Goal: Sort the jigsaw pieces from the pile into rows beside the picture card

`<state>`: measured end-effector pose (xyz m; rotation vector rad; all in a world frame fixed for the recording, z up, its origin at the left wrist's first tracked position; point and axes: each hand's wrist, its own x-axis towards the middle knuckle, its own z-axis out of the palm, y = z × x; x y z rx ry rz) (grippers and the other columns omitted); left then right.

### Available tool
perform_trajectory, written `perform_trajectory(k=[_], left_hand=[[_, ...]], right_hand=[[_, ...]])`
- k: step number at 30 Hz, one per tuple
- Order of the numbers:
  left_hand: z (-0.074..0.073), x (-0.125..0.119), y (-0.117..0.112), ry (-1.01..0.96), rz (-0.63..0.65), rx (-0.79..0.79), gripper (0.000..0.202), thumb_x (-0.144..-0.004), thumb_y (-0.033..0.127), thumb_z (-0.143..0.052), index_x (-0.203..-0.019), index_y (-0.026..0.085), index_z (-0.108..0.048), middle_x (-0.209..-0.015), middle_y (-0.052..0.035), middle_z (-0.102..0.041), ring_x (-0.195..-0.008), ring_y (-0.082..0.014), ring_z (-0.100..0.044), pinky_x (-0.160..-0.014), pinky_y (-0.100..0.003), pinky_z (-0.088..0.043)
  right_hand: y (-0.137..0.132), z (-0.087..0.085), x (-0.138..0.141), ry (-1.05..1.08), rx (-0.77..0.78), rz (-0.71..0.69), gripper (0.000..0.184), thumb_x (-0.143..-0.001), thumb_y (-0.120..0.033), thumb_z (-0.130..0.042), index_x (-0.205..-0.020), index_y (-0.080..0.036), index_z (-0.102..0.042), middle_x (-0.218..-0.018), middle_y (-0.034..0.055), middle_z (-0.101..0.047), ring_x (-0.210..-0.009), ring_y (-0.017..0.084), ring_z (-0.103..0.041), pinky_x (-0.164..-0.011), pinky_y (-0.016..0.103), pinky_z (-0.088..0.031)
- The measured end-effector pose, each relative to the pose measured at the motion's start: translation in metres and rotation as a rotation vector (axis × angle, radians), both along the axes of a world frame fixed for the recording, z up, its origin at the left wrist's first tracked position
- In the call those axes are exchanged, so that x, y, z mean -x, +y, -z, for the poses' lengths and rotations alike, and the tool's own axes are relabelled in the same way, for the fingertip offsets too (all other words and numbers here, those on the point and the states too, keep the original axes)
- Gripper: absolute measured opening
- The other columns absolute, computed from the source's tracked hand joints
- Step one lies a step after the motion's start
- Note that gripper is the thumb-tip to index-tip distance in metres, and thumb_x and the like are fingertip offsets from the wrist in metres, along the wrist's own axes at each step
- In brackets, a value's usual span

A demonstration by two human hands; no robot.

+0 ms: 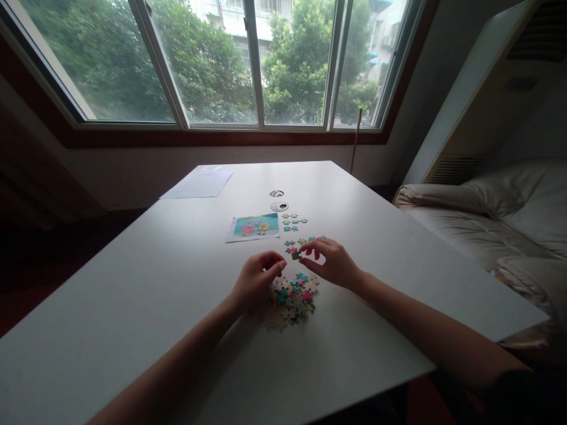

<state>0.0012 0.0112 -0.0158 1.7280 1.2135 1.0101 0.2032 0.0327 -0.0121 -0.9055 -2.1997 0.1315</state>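
Note:
My right hand [330, 261] pinches a dark jigsaw puzzle piece [296, 255] between thumb and fingers, just above the table. My left hand [261, 274] is curled with thumb against fingers, at the left edge of a heap of puzzle pieces [292, 301]; whether anything is in it I cannot make out. Blank backs and coloured faces mix in the heap. Beyond my hands lie loose rows of pieces [290, 222], with more of them [290, 243] partly behind my right fingers. A colourful cartoon picture sheet [254, 227] lies left of these rows.
Two small round items [279, 206] [277, 193] lie farther back on the white table [177, 265]. Sheets of paper [197, 183] rest at its far left corner. A pale sofa [487, 200] stands to the right, and a window [212, 65] is behind the table.

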Motion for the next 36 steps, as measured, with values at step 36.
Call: perform_trajectory(k=[36], left_hand=[[0.012, 0.001, 0.002, 0.078, -0.066, -0.043, 0.022, -0.076, 0.034, -0.052, -0.073, 0.014, -0.061, -0.060, -0.0003, -0.057, -0.056, -0.0132, -0.054, -0.052, -0.022, -0.040]], right_hand=[[0.086, -0.005, -0.023, 0.032, 0.331, 0.244, 0.026, -0.074, -0.037, -0.059, -0.089, -0.016, -0.064, -0.076, 0.0025, -0.065, -0.060, 0.010, -0.057, -0.058, 0.023, -0.044]])
